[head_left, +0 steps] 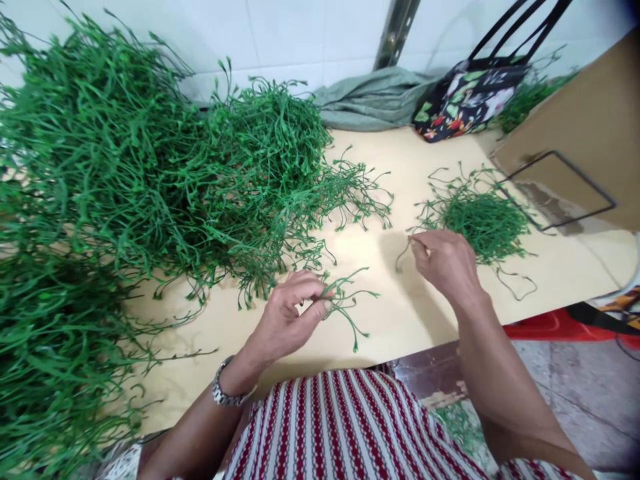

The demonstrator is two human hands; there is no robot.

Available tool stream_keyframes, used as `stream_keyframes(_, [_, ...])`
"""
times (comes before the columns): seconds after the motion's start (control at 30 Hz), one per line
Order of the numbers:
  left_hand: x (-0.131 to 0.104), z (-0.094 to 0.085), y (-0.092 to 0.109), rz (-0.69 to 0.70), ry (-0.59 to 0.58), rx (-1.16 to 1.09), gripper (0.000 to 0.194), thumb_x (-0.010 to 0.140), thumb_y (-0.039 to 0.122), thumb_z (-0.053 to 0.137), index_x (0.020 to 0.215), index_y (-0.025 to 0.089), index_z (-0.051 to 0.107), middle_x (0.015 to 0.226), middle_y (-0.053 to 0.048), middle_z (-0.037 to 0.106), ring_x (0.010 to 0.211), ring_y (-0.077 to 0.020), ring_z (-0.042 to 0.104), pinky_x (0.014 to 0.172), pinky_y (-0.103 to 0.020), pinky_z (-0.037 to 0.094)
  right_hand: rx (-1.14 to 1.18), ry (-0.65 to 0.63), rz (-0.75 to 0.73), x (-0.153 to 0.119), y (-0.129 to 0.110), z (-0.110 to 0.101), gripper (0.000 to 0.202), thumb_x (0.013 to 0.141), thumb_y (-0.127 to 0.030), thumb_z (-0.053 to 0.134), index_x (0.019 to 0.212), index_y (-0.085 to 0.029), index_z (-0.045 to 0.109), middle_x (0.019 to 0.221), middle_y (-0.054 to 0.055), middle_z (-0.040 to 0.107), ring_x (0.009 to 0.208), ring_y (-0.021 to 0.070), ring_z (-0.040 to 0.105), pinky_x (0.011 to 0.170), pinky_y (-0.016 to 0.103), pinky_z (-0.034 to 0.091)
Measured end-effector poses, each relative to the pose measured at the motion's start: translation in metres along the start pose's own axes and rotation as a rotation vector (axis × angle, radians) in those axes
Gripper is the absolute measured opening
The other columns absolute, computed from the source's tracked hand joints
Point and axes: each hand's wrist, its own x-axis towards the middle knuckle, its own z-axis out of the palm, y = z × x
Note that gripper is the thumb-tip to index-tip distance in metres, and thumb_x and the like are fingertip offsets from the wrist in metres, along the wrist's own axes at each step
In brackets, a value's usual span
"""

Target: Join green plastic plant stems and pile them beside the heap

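Observation:
My left hand (295, 310), with a watch (227, 387) on its wrist, pinches a green branched artificial-looking stem (345, 303) between thumb and fingers. The stem's thin branches fan out to the right above the table. Farther right, my right hand (445, 263) is closed in a pinch, and a single thin stem (401, 257) hangs from its fingertips. Just beyond this hand lies a small pile of green stems (485, 223). A large heap of similar branched stems (125, 147) covers the left side and back of the table (395, 327).
Against the tiled wall stand a grey-green cloth (375, 100) and a floral bag (460, 100) with black straps. A cardboard sheet (575, 133) leans at the right, with a thin black wire frame (560, 190) before it. Something red (550, 325) sits below the table's right edge.

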Motion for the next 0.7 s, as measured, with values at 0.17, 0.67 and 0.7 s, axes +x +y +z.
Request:
stream_keyframes(0.17, [0.000,0.003,0.002,-0.050,0.038,-0.023,0.012,0.075,0.011,0.054,0.066,0.016,0.059,0.064,-0.002,0.057,0.068,-0.0145,0.052,0.065,-0.028,0.040,-0.245,0.133,-0.018,0.000,0.010,0.002,0.026,0.081,-0.022,0.049,0.101,-0.014,0.064,0.096,0.014,0.064,0.091,0.0299,0.054,0.077,0.043,0.039])
stream_keyframes(0.67, [0.000,0.014,0.002,-0.025,0.107,-0.066,0.006,0.076,0.017,0.057,0.070,0.017,0.058,0.061,0.000,0.054,0.062,-0.0136,0.048,0.063,-0.028,0.038,0.885,-0.055,-0.399,-0.029,-0.102,0.008,0.007,0.083,-0.025,0.057,0.081,-0.018,0.059,0.073,0.002,0.063,0.073,0.0145,0.056,0.071,0.031,0.042])
stream_keyframes(0.7, [0.000,0.013,0.003,-0.032,0.093,-0.072,0.006,0.076,0.017,0.057,0.071,0.017,0.058,0.062,0.000,0.055,0.063,-0.0137,0.049,0.064,-0.028,0.038,0.916,-0.031,-0.394,-0.031,-0.102,0.008,0.005,0.082,-0.023,0.058,0.081,-0.018,0.059,0.073,0.001,0.063,0.073,0.0142,0.056,0.071,0.031,0.043])
